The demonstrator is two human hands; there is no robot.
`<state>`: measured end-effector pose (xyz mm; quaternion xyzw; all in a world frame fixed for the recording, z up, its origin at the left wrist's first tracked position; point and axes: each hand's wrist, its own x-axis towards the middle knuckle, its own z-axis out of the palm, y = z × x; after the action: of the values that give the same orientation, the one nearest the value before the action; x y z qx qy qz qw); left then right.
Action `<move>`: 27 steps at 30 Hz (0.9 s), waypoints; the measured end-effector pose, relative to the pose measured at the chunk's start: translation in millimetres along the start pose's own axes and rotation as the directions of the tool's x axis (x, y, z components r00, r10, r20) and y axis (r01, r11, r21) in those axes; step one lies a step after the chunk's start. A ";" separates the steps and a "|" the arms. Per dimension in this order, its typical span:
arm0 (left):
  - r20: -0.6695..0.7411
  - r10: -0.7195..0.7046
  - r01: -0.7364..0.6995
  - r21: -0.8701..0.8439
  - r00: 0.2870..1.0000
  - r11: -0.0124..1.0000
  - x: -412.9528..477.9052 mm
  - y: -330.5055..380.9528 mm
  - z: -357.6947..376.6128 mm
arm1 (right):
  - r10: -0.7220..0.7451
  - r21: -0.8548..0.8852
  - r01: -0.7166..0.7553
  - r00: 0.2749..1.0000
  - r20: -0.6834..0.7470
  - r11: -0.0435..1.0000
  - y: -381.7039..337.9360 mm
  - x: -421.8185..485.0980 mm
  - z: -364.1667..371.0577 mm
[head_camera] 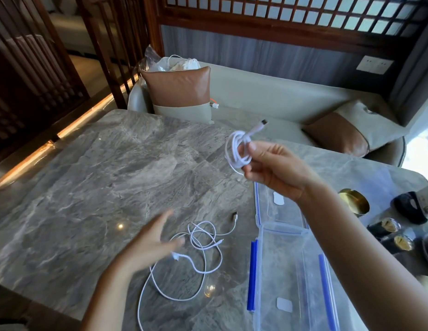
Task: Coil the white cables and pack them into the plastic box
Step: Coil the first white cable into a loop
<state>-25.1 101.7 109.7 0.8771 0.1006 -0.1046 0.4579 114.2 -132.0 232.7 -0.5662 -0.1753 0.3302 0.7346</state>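
One coiled white cable (238, 151) in R hand (277, 169) grip, no legible txt.

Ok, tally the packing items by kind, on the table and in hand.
Coiled white cable: 1
Tangle of loose white cable: 1 (cable count unclear)
Clear plastic box: 1
Box lid: 1
Total: 4

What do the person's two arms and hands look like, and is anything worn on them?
Both forearms are bare, with no sleeves in view. The left hand and the right hand wear no gloves, and no rings, watch or bracelet show. The left hand looks blurred.
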 end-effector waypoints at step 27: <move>-0.106 0.073 -0.124 -0.633 0.992 0.764 9.2 79.8 2.3 | 0.024 -0.487 -0.091 0.990 -0.142 0.869 56.2 1.1 8.6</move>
<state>5.3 55.8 168.3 0.6767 0.1009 -0.0073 0.7292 93.5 -117.1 181.8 -0.7600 -0.1880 0.2583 0.5660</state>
